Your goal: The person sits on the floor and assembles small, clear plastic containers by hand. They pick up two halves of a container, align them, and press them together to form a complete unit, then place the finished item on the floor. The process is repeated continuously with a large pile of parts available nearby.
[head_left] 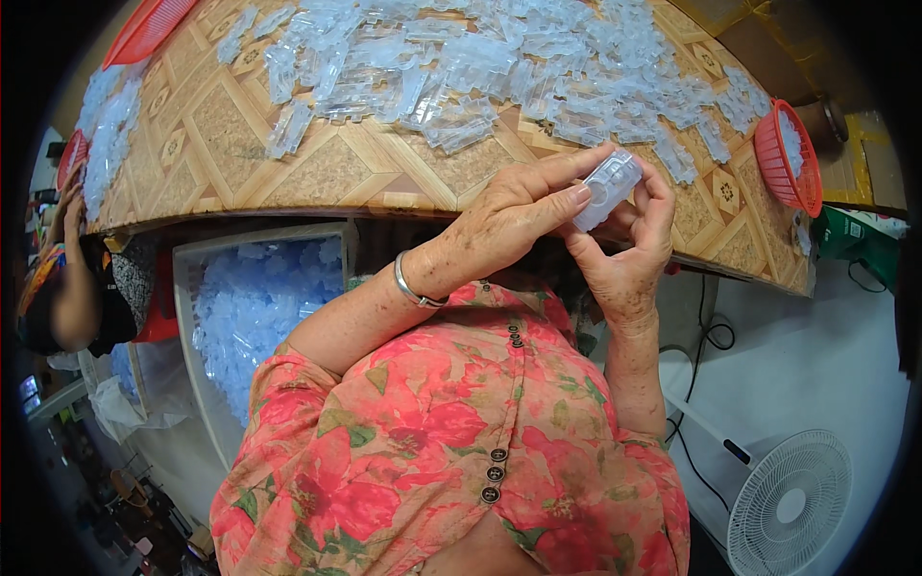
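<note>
Between my two hands, just above the table's near edge, is a small clear plastic piece (613,184) with moulded shapes on its face. My left hand (523,206) reaches in from the left and pinches it between thumb and fingers. On the opposite side my right hand (629,245) grips the same piece, with its fingers behind the right edge and the thumb below. Beyond my hands, many similar clear plastic pieces (461,72) lie in a loose, overlapping layer over the far part of the patterned table (375,158).
A red basket (807,168) with clear pieces stands at the table's right end; another red basket (149,29) is at far left. Left of me, a bin (182,288) holds bluish plastic pieces. A person (77,278) works at far left. A white fan (792,504) stands lower right, near black cables.
</note>
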`<action>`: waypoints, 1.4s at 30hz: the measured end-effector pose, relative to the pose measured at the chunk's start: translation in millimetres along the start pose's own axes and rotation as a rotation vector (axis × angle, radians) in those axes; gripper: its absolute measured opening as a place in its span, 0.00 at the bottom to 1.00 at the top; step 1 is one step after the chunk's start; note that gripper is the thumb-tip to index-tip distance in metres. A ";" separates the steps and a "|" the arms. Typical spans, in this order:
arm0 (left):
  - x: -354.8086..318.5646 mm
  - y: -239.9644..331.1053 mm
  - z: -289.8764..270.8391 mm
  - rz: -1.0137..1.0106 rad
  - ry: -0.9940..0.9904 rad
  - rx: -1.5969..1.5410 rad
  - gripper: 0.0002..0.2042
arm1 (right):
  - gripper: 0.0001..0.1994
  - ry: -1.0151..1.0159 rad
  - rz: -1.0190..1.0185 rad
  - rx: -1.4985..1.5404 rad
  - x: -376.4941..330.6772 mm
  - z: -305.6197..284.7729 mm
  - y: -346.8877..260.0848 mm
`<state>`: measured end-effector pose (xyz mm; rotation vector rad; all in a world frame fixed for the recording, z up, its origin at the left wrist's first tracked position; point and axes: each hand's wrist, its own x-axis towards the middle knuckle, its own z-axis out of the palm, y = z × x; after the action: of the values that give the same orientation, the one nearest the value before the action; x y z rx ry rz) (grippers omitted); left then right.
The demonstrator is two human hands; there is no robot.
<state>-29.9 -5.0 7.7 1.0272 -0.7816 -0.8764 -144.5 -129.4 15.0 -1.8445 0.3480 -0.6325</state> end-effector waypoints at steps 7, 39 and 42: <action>0.3 3.4 -0.7 -0.068 0.002 -0.108 0.23 | 0.43 -0.047 -0.056 0.064 1.9 -2.0 0.4; -2.5 -1.0 -6.4 0.079 0.042 0.195 0.26 | 0.43 -0.070 0.026 0.005 3.2 -0.6 8.6; -2.8 -1.4 -1.6 0.235 0.069 0.489 0.29 | 0.43 0.011 -0.070 -0.106 2.3 3.9 20.6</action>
<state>-30.1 -2.2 5.5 1.3512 -1.0631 -0.4508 -139.0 -134.8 -4.6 -1.9618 0.3309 -0.6831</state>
